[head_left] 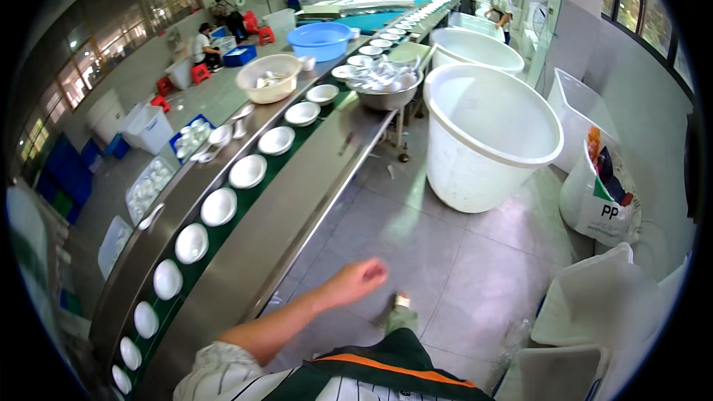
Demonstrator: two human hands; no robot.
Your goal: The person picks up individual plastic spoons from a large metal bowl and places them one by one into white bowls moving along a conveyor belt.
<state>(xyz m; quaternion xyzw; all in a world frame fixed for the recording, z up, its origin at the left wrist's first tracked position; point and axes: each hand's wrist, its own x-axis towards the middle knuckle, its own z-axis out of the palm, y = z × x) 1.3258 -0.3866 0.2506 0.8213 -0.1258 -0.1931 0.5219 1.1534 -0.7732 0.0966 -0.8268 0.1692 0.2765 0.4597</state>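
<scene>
White bowls (248,171): ten on green belt (248,200), lower left up to metal bowl (382,101); rest too small to count
Round tubs (475,178): two, upper right
Blue basin (319,48): one, upper centre
Left hand (360,278): lower centre; fingers curled together, can't tell if holding anything

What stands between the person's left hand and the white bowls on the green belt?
Only the conveyor's flat steel ledge lies between the left hand and the white bowls on the green belt; nothing visible stands up there to block.
</scene>
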